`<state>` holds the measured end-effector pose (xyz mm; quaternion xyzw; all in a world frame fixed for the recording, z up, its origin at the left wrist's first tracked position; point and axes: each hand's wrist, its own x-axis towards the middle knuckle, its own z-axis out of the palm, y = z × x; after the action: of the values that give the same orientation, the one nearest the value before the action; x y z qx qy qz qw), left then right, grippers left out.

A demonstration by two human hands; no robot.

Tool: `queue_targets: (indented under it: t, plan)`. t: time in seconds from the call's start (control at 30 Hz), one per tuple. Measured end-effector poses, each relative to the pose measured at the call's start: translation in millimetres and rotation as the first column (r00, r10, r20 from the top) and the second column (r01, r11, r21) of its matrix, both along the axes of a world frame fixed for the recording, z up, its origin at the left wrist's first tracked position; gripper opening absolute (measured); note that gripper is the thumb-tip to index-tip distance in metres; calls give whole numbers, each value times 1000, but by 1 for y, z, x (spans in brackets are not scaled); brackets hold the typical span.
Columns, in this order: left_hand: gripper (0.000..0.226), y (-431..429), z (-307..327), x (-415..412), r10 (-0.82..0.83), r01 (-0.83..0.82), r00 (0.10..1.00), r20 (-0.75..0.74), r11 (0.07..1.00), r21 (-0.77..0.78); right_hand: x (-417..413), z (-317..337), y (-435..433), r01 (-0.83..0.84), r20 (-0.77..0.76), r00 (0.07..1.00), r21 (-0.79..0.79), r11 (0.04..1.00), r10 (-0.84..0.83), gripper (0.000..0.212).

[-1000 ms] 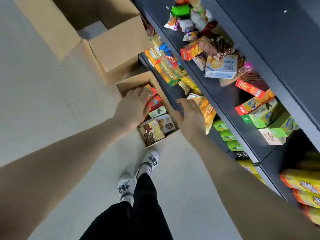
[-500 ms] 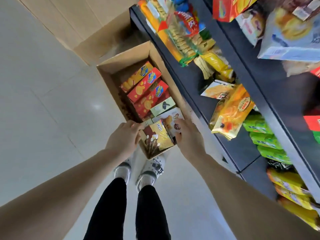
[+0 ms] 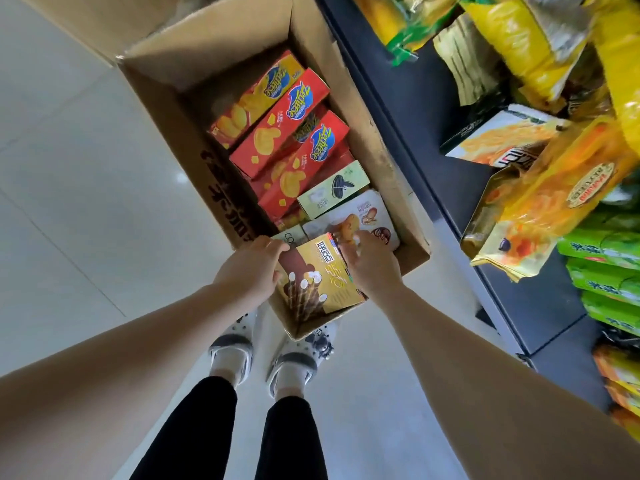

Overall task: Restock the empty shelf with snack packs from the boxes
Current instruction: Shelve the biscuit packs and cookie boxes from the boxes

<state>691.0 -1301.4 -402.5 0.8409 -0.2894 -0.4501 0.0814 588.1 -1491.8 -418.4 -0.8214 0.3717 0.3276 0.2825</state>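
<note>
An open cardboard box [image 3: 221, 188] stands on the floor beside the dark shelf [image 3: 433, 140]. Inside lie red and orange biscuit boxes [image 3: 284, 133], a pale green box [image 3: 332, 192] and a white biscuit pack [image 3: 374, 216]. At the box's near end sits a gold and brown chocolate-stick box [image 3: 318, 275]. My left hand [image 3: 249, 271] grips its left edge with curled fingers. My right hand [image 3: 372, 265] grips its right edge, fingers curled over the top corner.
The shelf on the right holds yellow and orange snack bags [image 3: 561, 188], green packs [image 3: 606, 265] and an orange-white box [image 3: 498, 140]. A larger cardboard box [image 3: 104, 22] stands behind at the top left. My feet in white shoes [image 3: 270, 355] stand right under the box's near end.
I have bent lower, so the box looks bigger. Both hands moved down from the middle of the box to its near end and closed on the chocolate-stick box.
</note>
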Motion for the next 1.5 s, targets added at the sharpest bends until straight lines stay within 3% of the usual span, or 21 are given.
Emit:
queue_targets:
  t: [0.17, 0.43, 0.57, 0.63, 0.73, 0.8, 0.93, 1.03, 1.13, 1.3, 1.37, 1.43, 1.5]
  plan:
    - [55, -7, -27, -3, -1, 2, 999, -33, 999, 32, -18, -22, 13, 72, 20, 997, 130, 989, -76, 61]
    - [70, -16, -42, -5, 19, -11, 991, -136, 998, 58, -25, -33, 12, 96, 91, 989, 174, 980, -113, 37]
    - [64, -20, -43, 1, 113, -112, 973, -201, 994, 15, -22, -29, 9, 131, 136, 976, 262, 956, -171, 51]
    - [75, -18, -44, 7, 161, -165, 955, -251, 986, 6, -17, -26, 9, 133, 158, 969, 303, 944, -188, 56]
    - [71, -14, -46, 23, 222, -245, 923, -314, 969, -38, -2, -21, 4, 200, 165, 947, 362, 910, -274, 47]
    - [62, -14, -40, 34, 265, -308, 907, -329, 948, -86, 9, -18, -8, 229, 166, 943, 311, 923, -290, 39]
    - [46, -8, -31, 51, 417, -489, 837, -355, 861, -140, 17, -26, -40, 308, 135, 937, 119, 944, -323, 34]
    - [38, -5, -29, 62, 520, -595, 789, -327, 780, -195, 15, -28, -48, 167, 38, 985, 27, 986, -168, 34]
    - [47, -8, -31, 67, 640, -694, 717, -277, 693, -194, 14, -28, -47, 95, -22, 995, 21, 995, -94, 41]
    - [67, -13, -36, 77, 737, -805, 592, -325, 561, -194, 18, -36, -33, 40, 16, 999, 59, 997, -41, 43]
    - [58, -16, -37, 86, 804, -868, 497, -326, 454, -203, 22, -41, -23, 24, 73, 997, 154, 988, -36, 42]
    - [53, -18, -38, 96, 842, -905, 422, -334, 373, -204, 29, -47, -17, -88, 143, 987, 107, 990, 72, 47]
    - [54, -16, -44, 104, 857, -909, 413, -309, 368, -195, 33, -55, -15, -219, 127, 968, 5, 976, 216, 57]
